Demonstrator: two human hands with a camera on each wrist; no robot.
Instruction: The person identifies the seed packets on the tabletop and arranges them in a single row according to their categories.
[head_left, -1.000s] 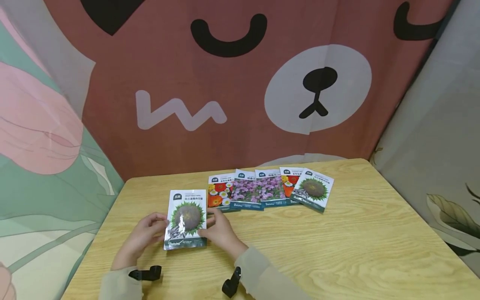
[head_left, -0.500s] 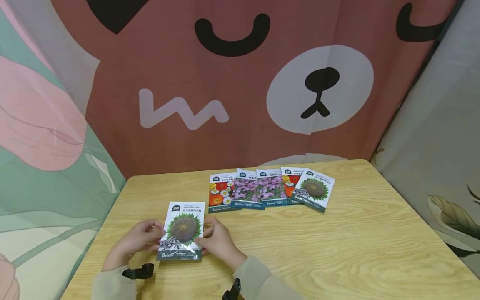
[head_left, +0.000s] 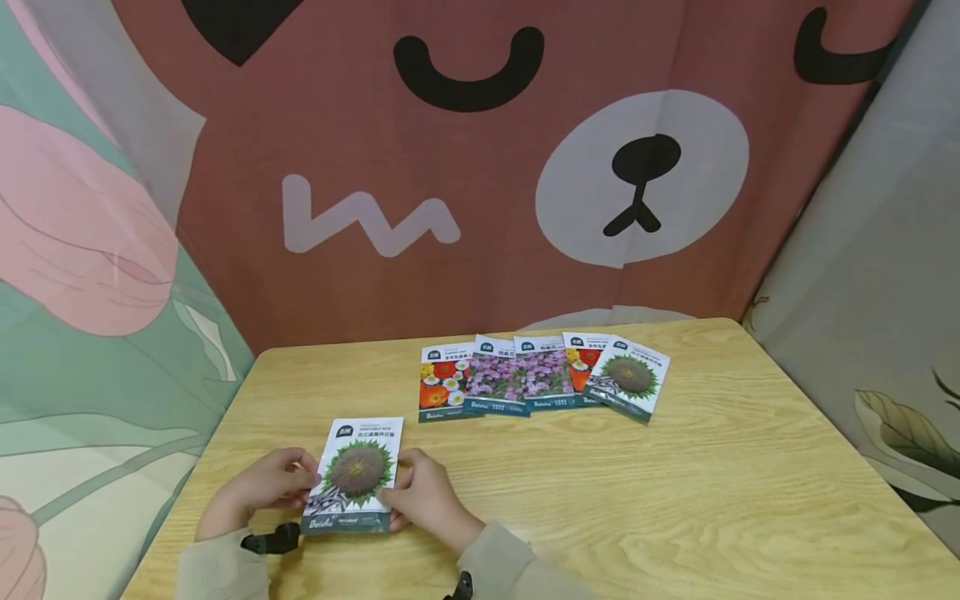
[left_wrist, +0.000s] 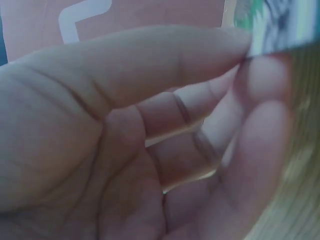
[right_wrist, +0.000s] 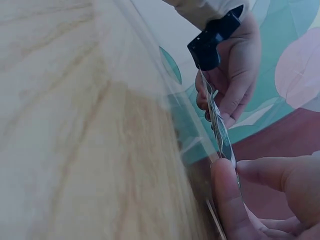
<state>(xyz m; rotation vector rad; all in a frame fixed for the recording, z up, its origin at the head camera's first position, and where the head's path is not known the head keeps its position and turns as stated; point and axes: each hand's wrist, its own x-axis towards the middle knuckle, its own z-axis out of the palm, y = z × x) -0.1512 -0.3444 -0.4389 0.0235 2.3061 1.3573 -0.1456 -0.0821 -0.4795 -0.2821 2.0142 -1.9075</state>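
A white and green seed packet (head_left: 356,473) with a sunflower head printed on it is held up between both hands, front face toward the head camera. My left hand (head_left: 272,484) pinches its left edge, thumb in front and fingers behind; the left wrist view shows the packet's corner (left_wrist: 275,25) between thumb and fingertips. On the opposite edge my right hand (head_left: 429,497) pinches the packet the same way. Seen edge-on in the right wrist view, the thin packet (right_wrist: 218,125) is above the tabletop.
Along the back of the wooden table (head_left: 600,500) lies an overlapping row: a poppy packet (head_left: 442,387), two purple-flower packets (head_left: 495,379), another poppy packet (head_left: 581,367) and a sunflower packet (head_left: 628,379). A printed bear curtain (head_left: 465,292) hangs behind the table.
Both hands have brought the sunflower packet down and slightly left, nearer the person, and it has tilted a little. The row of packets at the back stays as it was.
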